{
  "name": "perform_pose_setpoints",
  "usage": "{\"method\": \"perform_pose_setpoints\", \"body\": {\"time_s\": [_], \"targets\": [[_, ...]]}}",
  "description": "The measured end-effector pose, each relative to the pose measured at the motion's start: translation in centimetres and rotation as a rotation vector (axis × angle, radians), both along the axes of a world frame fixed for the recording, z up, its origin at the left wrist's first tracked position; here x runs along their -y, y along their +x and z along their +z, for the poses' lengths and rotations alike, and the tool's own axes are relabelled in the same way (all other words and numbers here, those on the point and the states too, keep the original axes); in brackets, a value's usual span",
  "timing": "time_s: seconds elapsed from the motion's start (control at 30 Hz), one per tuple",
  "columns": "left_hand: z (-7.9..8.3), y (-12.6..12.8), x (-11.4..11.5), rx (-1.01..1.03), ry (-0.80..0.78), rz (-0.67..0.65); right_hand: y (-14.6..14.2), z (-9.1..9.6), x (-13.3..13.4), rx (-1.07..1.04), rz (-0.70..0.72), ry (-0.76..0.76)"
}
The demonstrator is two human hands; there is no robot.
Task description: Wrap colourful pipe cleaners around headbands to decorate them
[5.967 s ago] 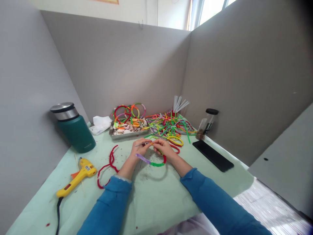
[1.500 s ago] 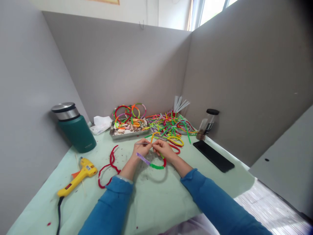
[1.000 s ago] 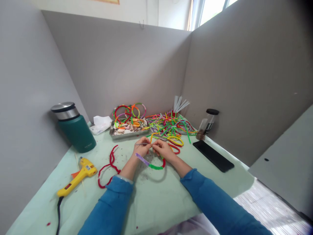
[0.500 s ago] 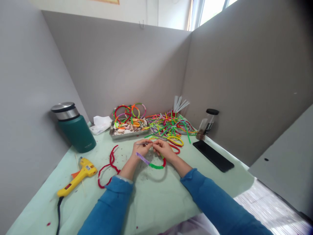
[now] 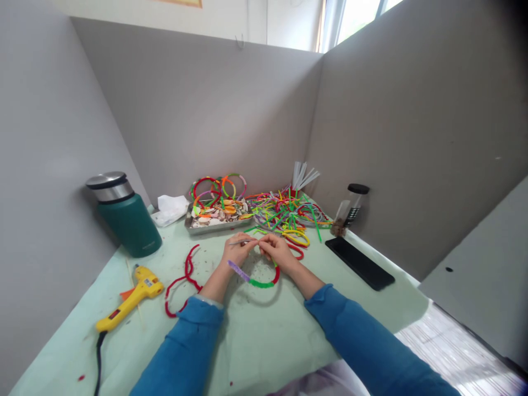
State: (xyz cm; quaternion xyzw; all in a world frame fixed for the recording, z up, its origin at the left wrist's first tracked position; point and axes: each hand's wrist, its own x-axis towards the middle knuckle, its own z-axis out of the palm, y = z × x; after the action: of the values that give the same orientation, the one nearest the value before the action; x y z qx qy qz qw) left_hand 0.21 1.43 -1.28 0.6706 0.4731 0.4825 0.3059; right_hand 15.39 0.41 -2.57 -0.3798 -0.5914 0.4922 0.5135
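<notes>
Above the middle of the table my left hand (image 5: 238,251) and my right hand (image 5: 275,251) meet at their fingertips, both pinched closed. From my right fingers hangs a curved pipe cleaner ring (image 5: 263,284) in yellow-green, red, green and purple sections. Its purple end stands free beside my left wrist. A thin grey strand (image 5: 242,241), perhaps a pipe cleaner, sticks out leftward from my left fingertips. The exact spot where the fingers pinch is too small to make out. A twisted red pipe cleaner (image 5: 188,273) lies to the left of my left forearm.
Behind my hands are a metal tray (image 5: 220,226) of shells with finished rings and a heap of pipe cleaners (image 5: 284,212). A yellow glue gun (image 5: 130,300) and green bottle (image 5: 130,223) stand left. At right are a black phone (image 5: 359,263) and clear jar (image 5: 350,212).
The ring's purple end has shifted slightly left and up, and my fingertips have moved a little. Both hands keep their pinch; everything else lies as before.
</notes>
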Motion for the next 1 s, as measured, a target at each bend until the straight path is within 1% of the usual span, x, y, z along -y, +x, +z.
{"method": "perform_pose_setpoints", "body": {"time_s": [0.07,0.17,0.3,0.47,0.6,0.7,0.87,1.0], "targets": [[0.2,0.0,0.2,0.016,-0.048,-0.015,0.0,-0.1,0.0,-0.001,0.004,0.007],[0.5,0.1,0.5,-0.025,-0.099,-0.041,0.1,-0.3,-0.2,-0.002,0.001,0.026],[1.1,0.1,1.0,-0.106,-0.083,-0.061,0.2,-0.7,-0.5,-0.016,0.004,0.055],[1.6,0.1,1.3,-0.145,-0.078,-0.090,0.0,-0.6,-0.3,-0.026,0.021,0.051],[1.6,0.1,1.2,-0.166,-0.092,-0.102,-0.1,-0.2,-0.1,-0.018,0.021,0.034],[1.1,0.0,1.0,-0.175,-0.141,-0.122,-0.1,0.0,0.1,-0.002,0.028,0.033],[0.4,-0.1,0.5,-0.097,-0.233,-0.186,-0.1,0.1,0.1,0.033,0.042,0.049],[0.9,-0.1,0.9,0.002,-0.301,-0.238,0.0,-0.1,0.0,0.032,0.044,0.046]]}}
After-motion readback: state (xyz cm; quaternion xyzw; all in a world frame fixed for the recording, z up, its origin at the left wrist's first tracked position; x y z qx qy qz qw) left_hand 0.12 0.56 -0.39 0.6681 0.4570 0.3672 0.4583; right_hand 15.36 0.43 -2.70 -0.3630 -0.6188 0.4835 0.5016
